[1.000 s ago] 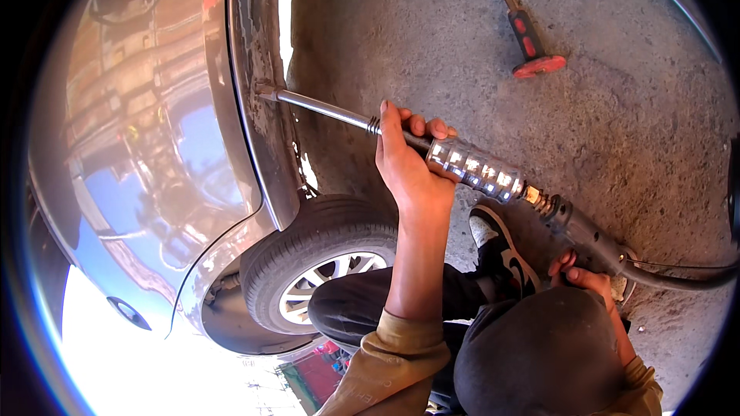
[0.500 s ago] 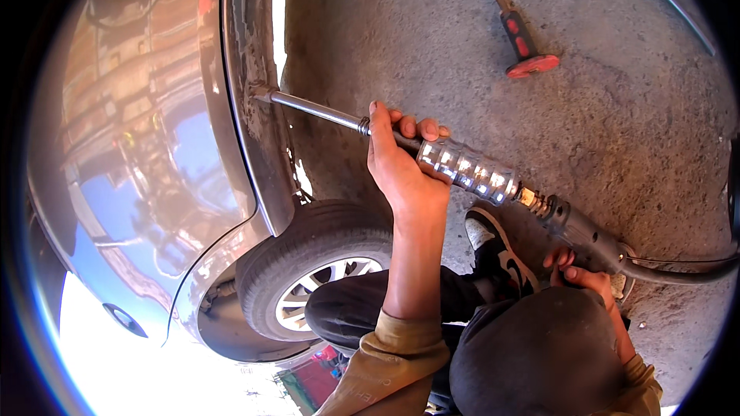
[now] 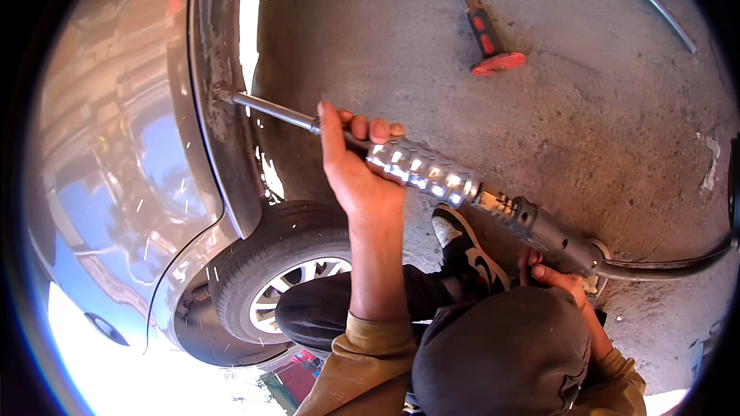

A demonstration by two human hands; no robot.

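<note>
A slide-hammer dent puller (image 3: 424,175) slants across the middle, with a slim rod, a ribbed shiny weight and a dark gun-like rear body (image 3: 555,239). Its tip meets the worn sill (image 3: 221,46) of a car (image 3: 116,146). My left hand (image 3: 364,166) is closed round the shaft just ahead of the weight, thumb pointing along the rod. At the rear body, my right hand (image 3: 559,277) has its fingers curled against the underside; a dark rounded cloth shape (image 3: 501,350) hides part of that arm. Small bright streaks, like sparks, fly around the tip and over the car's panel.
A chisel (image 3: 486,31) with a red guard lies on the concrete floor (image 3: 347,31). A thick cable (image 3: 655,271) runs right from the tool. The car's wheel (image 3: 285,285) stands beside my knee; a metal rod (image 3: 647,0) lies at the upper right.
Sparks have appeared around the tip. The whole scene has shifted left in the picture, and both hands keep their hold on the dent puller, whose tip remains at the sill.
</note>
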